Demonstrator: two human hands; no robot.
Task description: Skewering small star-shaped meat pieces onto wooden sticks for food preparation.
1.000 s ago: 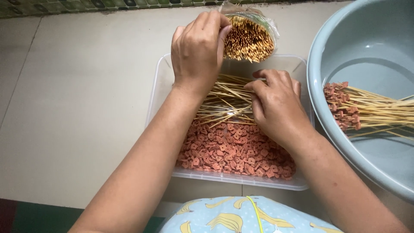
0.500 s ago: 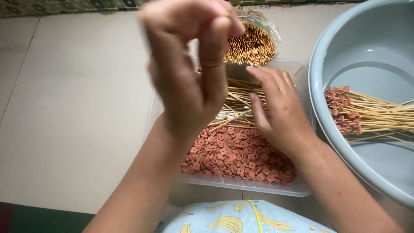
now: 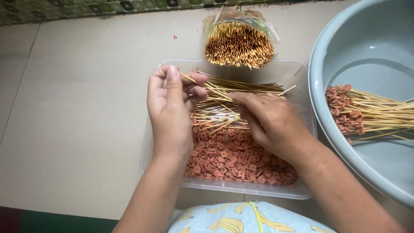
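A clear plastic tray [image 3: 302, 192] on the floor holds several small reddish-brown meat pieces [image 3: 233, 159] and a loose pile of bamboo skewers [image 3: 241, 88]. My left hand [image 3: 170, 108] hovers over the tray's left side, its thumb and fingers pinched on one thin skewer [image 3: 189, 79]. My right hand [image 3: 271, 121] rests palm down on the skewer pile and the meat pieces, fingers pointing left; what is under it is hidden.
A plastic bag of bamboo skewers [image 3: 239, 43] lies just behind the tray, its ends facing me. A large grey-blue basin [image 3: 340, 146] at the right holds several threaded skewers [image 3: 366, 112]. Beige tiled floor [image 3: 77, 108] lies to the left. A patterned blue cloth [image 3: 246, 218] is at the bottom.
My left hand came back from the skewer bag, rose close to the camera, then dropped over the tray holding one skewer. My right hand stayed on the pile.
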